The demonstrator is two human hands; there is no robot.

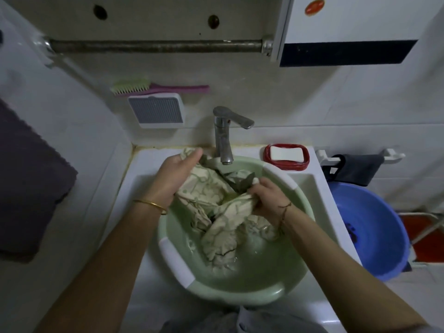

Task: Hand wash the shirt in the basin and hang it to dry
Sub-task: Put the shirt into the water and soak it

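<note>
Hands: left hand [176,175] has its fingers curled round a fold of the shirt [224,225] at the far-left rim. The right hand [266,199] clenches a bunch of it over the right half. The two are apart, each clamped on cloth.
Key relation: a band of cloth runs between the grips, its long axis going left to right and slightly toward the person. The left hand holds the far end and the right hand the nearer one. The rest of the shirt trails from the right grip toward the near side.
Likely step: scrubbing, as I judge it. The next rub would bring the fists together along that axis.
Shirt: cream fabric with thin dark lines, soaked, limp and heavily creased, lying wholly inside the basin.
Basin: pale green plastic [264,293], round and smooth, with white grips on the rim. It sits in the white sink [310,186] and holds shallow water on the near side.
Tap: chrome [223,137], its spout over the far rim just beside the left hand. No water can be seen running.
Soap: white bar [286,153] in a red dish [287,165], to the right of the tap and nearer the right hand.
Rail: dull, stained metal bar [156,45] on the wall above, well apart from the hands. It looks like a possible place to hang the shirt.
Around: green-and-pink brush [144,87] on the wall, a blue tub [374,236] on the floor to the right, and a dark towel [28,179] to the left.
</note>
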